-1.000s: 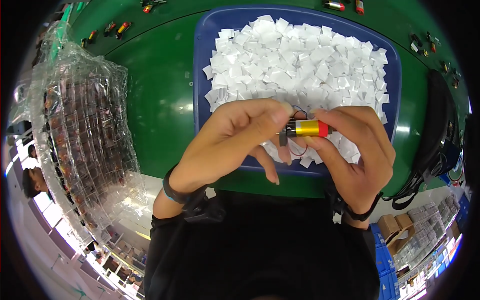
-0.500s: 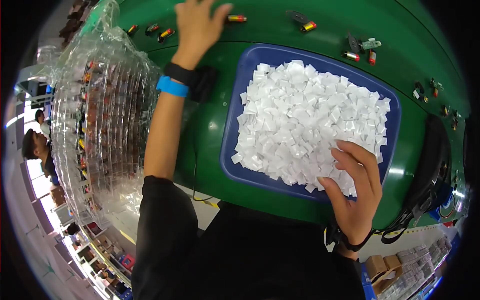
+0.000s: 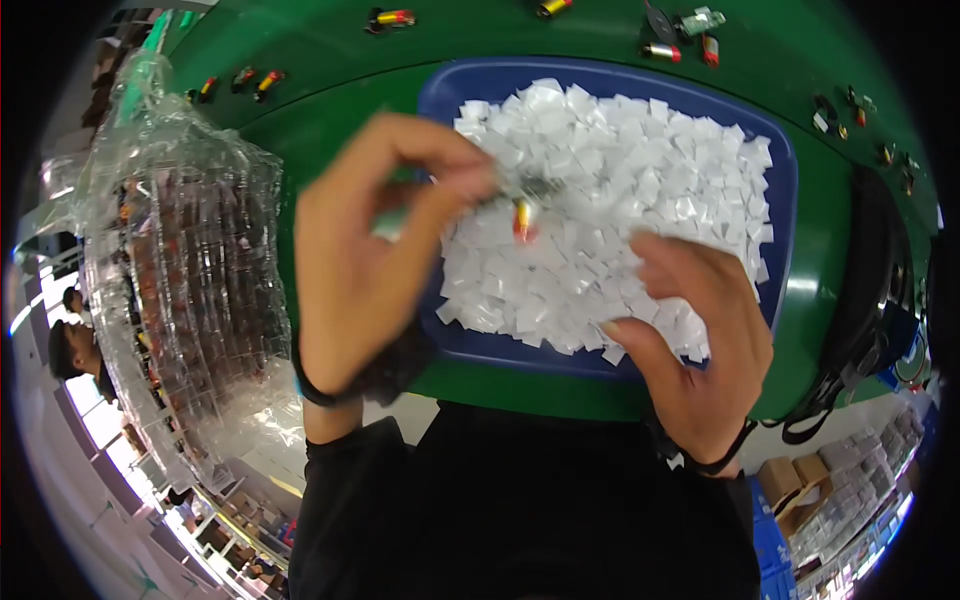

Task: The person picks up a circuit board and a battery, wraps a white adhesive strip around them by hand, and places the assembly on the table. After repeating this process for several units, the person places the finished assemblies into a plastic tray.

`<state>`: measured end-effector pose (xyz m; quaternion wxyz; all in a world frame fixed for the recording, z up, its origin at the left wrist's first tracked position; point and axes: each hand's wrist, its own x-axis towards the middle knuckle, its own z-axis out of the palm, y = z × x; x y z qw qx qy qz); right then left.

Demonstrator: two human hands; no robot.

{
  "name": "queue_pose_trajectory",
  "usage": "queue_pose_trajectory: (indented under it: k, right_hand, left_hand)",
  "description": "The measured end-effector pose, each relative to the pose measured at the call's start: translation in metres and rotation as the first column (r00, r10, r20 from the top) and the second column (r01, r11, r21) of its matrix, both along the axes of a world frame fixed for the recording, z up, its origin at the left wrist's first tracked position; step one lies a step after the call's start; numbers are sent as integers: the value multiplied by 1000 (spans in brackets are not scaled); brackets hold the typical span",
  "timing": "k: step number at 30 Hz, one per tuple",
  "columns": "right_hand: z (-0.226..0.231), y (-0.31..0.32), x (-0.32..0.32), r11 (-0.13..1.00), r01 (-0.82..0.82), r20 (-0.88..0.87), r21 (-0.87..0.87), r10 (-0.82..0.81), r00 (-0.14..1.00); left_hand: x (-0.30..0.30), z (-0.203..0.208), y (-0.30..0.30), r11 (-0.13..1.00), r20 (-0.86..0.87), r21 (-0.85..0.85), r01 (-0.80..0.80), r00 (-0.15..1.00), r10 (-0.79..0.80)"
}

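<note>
My left hand (image 3: 345,260), blurred by motion, is over the left side of a blue tray (image 3: 450,338). Its thumb and fingertips are pinched on a small circuit board (image 3: 540,186). A yellow-and-red cylindrical battery (image 3: 524,222) hangs below that board, apparently joined to it. Small white plastic-looking squares (image 3: 590,200) fill the tray in a loose heap. Over the heap's lower right part, my right hand (image 3: 715,345) is curved with thumb and fingers apart, nothing between them. Whether its fingertips touch the squares cannot be told.
Similar battery pieces (image 3: 398,18) lie scattered along the far side of the green table (image 3: 330,110). Stacked clear plastic trays (image 3: 190,290) in film stand at the left. A black strapped bag (image 3: 850,310) lies at the right. Cardboard boxes (image 3: 790,490) sit beyond the table's near right edge.
My left hand has come back from the table's far left, bringing the circuit board with its battery over the tray. My right hand has stayed over the tray's lower right. The view has shifted slightly.
</note>
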<state>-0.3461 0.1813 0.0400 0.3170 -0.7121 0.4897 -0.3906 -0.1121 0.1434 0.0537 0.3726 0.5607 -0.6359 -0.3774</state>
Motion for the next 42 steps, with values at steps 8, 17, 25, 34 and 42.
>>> queue_pose_trajectory:
  k: [8,17,25,34,42]
  right_hand:
    - [-7,5,-6,998,-60,-120,-22,57,991]
    - [-14,8,-10,945,-160,-162,-286,116,980]
    - [-19,19,-11,957,-219,-143,-191,193,971]
    - [-21,20,-1,991,-46,0,128,46,999]
    - [-11,5,-25,900,27,187,434,-120,975]
  left_hand:
    - [-27,-14,29,873,227,-318,371,923,-309]
    - [-25,-14,29,859,-455,443,257,890,-32]
    - [-34,-16,40,830,-238,476,290,951,-196]
    - [-53,-36,52,980,196,-175,89,979,-54]
    - [-37,-27,55,985,36,22,169,985,-170]
